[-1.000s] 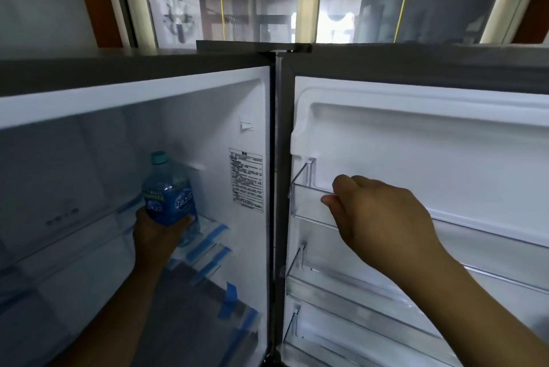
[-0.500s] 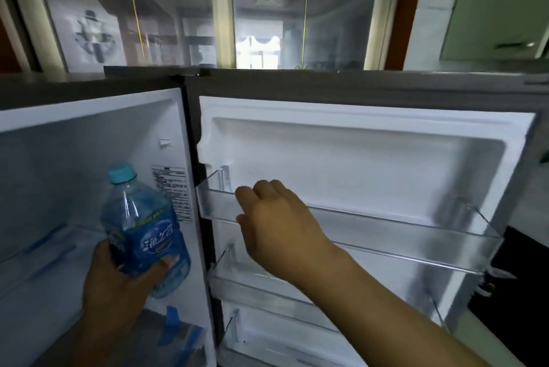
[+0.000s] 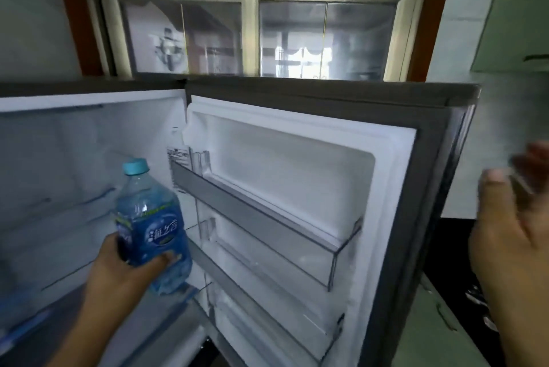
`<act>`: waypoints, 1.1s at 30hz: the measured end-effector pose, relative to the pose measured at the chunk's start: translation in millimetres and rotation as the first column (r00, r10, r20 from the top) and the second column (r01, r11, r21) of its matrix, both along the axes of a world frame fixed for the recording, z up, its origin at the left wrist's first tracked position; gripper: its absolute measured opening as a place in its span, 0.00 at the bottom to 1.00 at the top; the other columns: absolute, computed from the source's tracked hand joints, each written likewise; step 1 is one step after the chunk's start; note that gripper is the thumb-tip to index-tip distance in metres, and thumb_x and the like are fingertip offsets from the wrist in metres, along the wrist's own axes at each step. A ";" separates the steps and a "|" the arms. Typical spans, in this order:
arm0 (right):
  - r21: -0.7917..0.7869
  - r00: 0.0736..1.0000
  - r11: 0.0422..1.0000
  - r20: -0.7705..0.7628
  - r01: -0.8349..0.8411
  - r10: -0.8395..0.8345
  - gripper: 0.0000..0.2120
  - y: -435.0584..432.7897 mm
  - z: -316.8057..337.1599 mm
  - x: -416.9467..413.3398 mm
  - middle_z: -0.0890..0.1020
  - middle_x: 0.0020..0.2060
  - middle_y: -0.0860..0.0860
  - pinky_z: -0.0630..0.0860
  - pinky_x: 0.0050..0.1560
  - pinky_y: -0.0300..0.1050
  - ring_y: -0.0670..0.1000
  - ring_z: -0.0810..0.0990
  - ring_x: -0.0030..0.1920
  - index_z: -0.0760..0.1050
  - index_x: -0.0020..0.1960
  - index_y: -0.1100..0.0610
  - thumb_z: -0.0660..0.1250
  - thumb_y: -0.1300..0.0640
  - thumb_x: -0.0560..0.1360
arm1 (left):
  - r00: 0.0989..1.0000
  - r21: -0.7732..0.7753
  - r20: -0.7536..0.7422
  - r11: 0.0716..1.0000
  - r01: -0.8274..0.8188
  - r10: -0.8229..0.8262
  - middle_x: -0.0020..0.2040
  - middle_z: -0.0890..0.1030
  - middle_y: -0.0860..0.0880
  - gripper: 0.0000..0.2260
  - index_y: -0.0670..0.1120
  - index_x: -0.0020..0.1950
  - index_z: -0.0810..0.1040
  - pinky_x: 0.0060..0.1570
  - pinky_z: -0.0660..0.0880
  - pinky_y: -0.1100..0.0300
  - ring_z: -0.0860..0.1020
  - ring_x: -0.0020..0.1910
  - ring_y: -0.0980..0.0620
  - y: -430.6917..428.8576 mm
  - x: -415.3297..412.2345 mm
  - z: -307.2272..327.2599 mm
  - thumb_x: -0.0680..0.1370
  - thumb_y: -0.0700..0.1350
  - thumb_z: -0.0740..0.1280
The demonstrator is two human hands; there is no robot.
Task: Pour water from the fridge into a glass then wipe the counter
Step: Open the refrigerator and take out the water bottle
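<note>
Window (image 3: 252, 25) behind, fridge (image 3: 59, 158) open below it. Left side is the white cavity. Bottle (image 3: 151, 230) sits at the cavity mouth, off the shelf, cap up, long axis near vertical with a slight lean — left hand (image 3: 124, 271) wrapped round its lower half, thumb across the label. Just right of it, door (image 3: 297, 164) swung wide, liner and clear bins facing us. Right hand (image 3: 511, 236) is past the door's outer edge, blurred, fingers spread, holding nothing; can't tell if it touches the door. Dark strip low right, just beyond that edge, I take for the counter (image 3: 451, 248). Door stands between bottle and counter — my read: bottle must go right around it, and the free right hand is nearer for swinging the door closed. No glass in view.
</note>
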State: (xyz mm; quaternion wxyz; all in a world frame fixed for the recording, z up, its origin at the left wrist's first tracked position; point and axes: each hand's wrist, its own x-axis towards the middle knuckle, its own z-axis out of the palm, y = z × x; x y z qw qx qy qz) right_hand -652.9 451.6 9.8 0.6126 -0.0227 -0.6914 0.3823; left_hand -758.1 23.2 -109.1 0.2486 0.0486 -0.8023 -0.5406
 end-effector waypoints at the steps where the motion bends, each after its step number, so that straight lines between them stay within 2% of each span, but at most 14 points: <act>1: -0.072 0.993 0.992 0.041 -0.104 0.108 0.18 -7.8 -4.7 -0.9 0.75 0.63 0.47 0.75 0.63 0.47 0.44 0.77 0.60 0.66 0.70 0.46 0.60 0.45 0.81 | 1.000 0.005 -0.012 1.000 -0.007 0.007 0.51 0.83 0.44 0.30 0.43 0.60 0.74 0.39 0.74 0.55 0.80 0.42 0.48 2.7 11.9 3.7 0.64 0.46 0.83; 3: -0.112 0.968 0.966 0.073 -0.231 0.240 0.18 -35.0 -10.5 -3.9 0.77 0.59 0.47 0.75 0.57 0.37 0.41 0.77 0.57 0.65 0.71 0.49 0.59 0.51 0.82 | 1.000 0.022 -0.001 0.999 -0.029 0.029 0.51 0.83 0.47 0.32 0.45 0.59 0.74 0.41 0.76 0.54 0.82 0.46 0.48 3.4 37.0 9.7 0.61 0.49 0.83; 6: -0.116 0.954 0.947 -0.042 -0.298 0.295 0.13 -60.4 -15.5 3.6 0.76 0.52 0.35 0.72 0.51 0.25 0.34 0.76 0.52 0.68 0.64 0.43 0.58 0.53 0.80 | 0.999 0.011 0.001 0.999 -0.047 0.047 0.50 0.84 0.50 0.32 0.48 0.56 0.75 0.43 0.78 0.52 0.83 0.47 0.49 -6.0 73.1 15.0 0.58 0.53 0.83; 10: -0.057 0.957 0.956 -0.068 -0.287 0.284 0.11 -90.3 -15.4 15.5 0.74 0.48 0.29 0.73 0.46 0.26 0.35 0.77 0.49 0.65 0.58 0.41 0.59 0.54 0.81 | 0.995 0.035 0.009 0.995 -0.096 0.095 0.50 0.84 0.50 0.36 0.50 0.54 0.75 0.45 0.80 0.56 0.83 0.46 0.50 -28.5 112.0 20.4 0.49 0.60 0.78; 11: -0.045 0.950 0.951 -0.082 -0.305 0.301 0.09 -100.2 -17.0 20.8 0.75 0.49 0.31 0.74 0.46 0.29 0.37 0.77 0.49 0.65 0.59 0.43 0.59 0.53 0.81 | 0.993 0.029 0.019 0.993 -0.118 0.117 0.50 0.84 0.50 0.37 0.49 0.54 0.75 0.46 0.80 0.54 0.83 0.47 0.49 -35.6 120.1 22.0 0.49 0.60 0.78; 14: -0.049 0.929 0.934 -0.132 -0.354 0.345 0.11 -131.5 -20.3 36.3 0.76 0.52 0.51 0.76 0.48 0.38 0.50 0.78 0.50 0.64 0.60 0.41 0.59 0.51 0.80 | 0.987 -0.038 0.014 0.986 -0.162 0.163 0.49 0.84 0.49 0.41 0.47 0.56 0.75 0.46 0.80 0.51 0.83 0.46 0.48 -60.8 144.5 26.3 0.47 0.63 0.76; 16: -0.038 0.913 0.919 -0.134 -0.393 0.385 0.10 -153.6 -22.2 45.8 0.75 0.52 0.54 0.73 0.49 0.30 0.51 0.77 0.49 0.68 0.60 0.46 0.61 0.53 0.79 | 0.984 -0.049 0.011 0.983 -0.177 0.178 0.50 0.85 0.49 0.41 0.49 0.57 0.75 0.48 0.81 0.46 0.84 0.47 0.46 -78.7 157.6 29.2 0.48 0.62 0.77; 18: 0.012 0.921 0.927 -0.112 -0.374 0.373 0.13 -178.2 -24.0 52.7 0.74 0.50 0.54 0.69 0.51 0.24 0.47 0.74 0.49 0.69 0.61 0.58 0.63 0.56 0.78 | 0.983 -0.051 0.013 0.982 -0.184 0.185 0.51 0.85 0.49 0.38 0.51 0.56 0.76 0.45 0.81 0.49 0.84 0.48 0.46 -94.7 169.9 33.4 0.49 0.61 0.77; 20: 0.044 0.888 0.898 -0.137 -0.438 0.440 0.16 -209.4 -25.9 56.7 0.72 0.52 0.52 0.70 0.54 0.27 0.47 0.74 0.50 0.67 0.62 0.59 0.64 0.55 0.77 | 0.981 -0.035 -0.001 0.980 -0.195 0.195 0.50 0.84 0.50 0.35 0.53 0.53 0.75 0.44 0.81 0.49 0.84 0.47 0.46 -112.8 180.8 38.8 0.48 0.61 0.77; 24: 0.164 0.824 0.837 -0.155 -0.522 0.545 0.20 -286.1 -28.2 57.4 0.71 0.61 0.57 0.75 0.62 0.51 0.54 0.73 0.63 0.66 0.64 0.61 0.66 0.56 0.75 | 0.976 -0.016 -0.021 0.976 -0.218 0.217 0.51 0.84 0.50 0.37 0.54 0.55 0.74 0.48 0.81 0.44 0.84 0.47 0.46 -147.9 202.6 52.6 0.48 0.62 0.77; 27: 0.232 0.778 0.785 -0.143 -0.575 0.612 0.23 -356.8 -25.7 57.6 0.69 0.67 0.61 0.69 0.70 0.49 0.56 0.69 0.71 0.64 0.67 0.62 0.66 0.59 0.75 | 0.968 -0.031 -0.055 0.968 -0.248 0.246 0.52 0.83 0.51 0.41 0.51 0.59 0.73 0.45 0.81 0.49 0.83 0.47 0.48 -181.9 216.0 61.8 0.49 0.62 0.78; 29: 0.279 0.787 0.777 -0.103 -0.564 0.609 0.25 -400.4 -25.0 52.5 0.67 0.68 0.60 0.67 0.72 0.47 0.55 0.68 0.71 0.63 0.69 0.61 0.66 0.58 0.75 | 0.961 -0.022 -0.075 0.963 -0.269 0.266 0.54 0.83 0.50 0.41 0.50 0.60 0.72 0.47 0.81 0.49 0.83 0.49 0.49 -203.8 219.7 66.3 0.53 0.59 0.84; 31: 0.315 0.791 0.766 -0.071 -0.561 0.608 0.26 -444.9 -26.1 43.6 0.64 0.70 0.57 0.69 0.71 0.51 0.56 0.66 0.72 0.62 0.70 0.59 0.67 0.58 0.76 | 0.951 -0.034 -0.093 0.953 -0.300 0.295 0.55 0.82 0.50 0.36 0.50 0.62 0.72 0.47 0.81 0.52 0.82 0.49 0.51 -227.0 223.2 70.1 0.59 0.51 0.85; 33: 0.335 0.806 0.771 -0.054 -0.542 0.590 0.27 -482.1 -27.9 32.4 0.63 0.70 0.56 0.70 0.70 0.56 0.57 0.65 0.72 0.62 0.71 0.59 0.68 0.59 0.75 | 0.943 -0.053 -0.121 0.947 -0.317 0.309 0.54 0.81 0.54 0.33 0.50 0.62 0.71 0.43 0.79 0.61 0.81 0.49 0.57 -244.7 223.5 73.6 0.62 0.46 0.83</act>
